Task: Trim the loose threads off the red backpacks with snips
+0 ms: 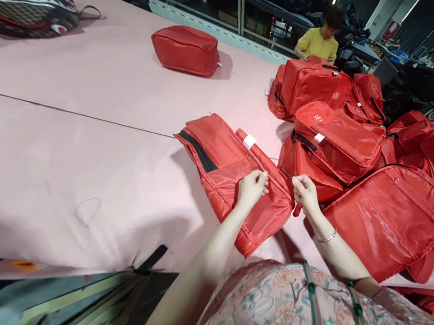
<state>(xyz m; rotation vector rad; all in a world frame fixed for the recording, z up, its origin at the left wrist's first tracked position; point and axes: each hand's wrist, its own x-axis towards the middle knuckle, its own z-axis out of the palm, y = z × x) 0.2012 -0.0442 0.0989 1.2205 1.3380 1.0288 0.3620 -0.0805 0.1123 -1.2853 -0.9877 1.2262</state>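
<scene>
A red backpack [225, 166] lies flat on the pink table [74, 123] in front of me, with a black zip and a white label. My left hand [252, 187] pinches the bag's fabric near its right edge, fingers closed. My right hand [305, 193] is closed just right of it, gripping a small thin thing that I cannot name, close to the bag's edge. A bracelet sits on my right wrist.
A pile of several red backpacks [337, 129] fills the table's right side. One red bag [187, 50] lies alone farther back. A dark patterned bag [26, 14] is at the far left. A person in a yellow shirt [317, 43] works behind the pile.
</scene>
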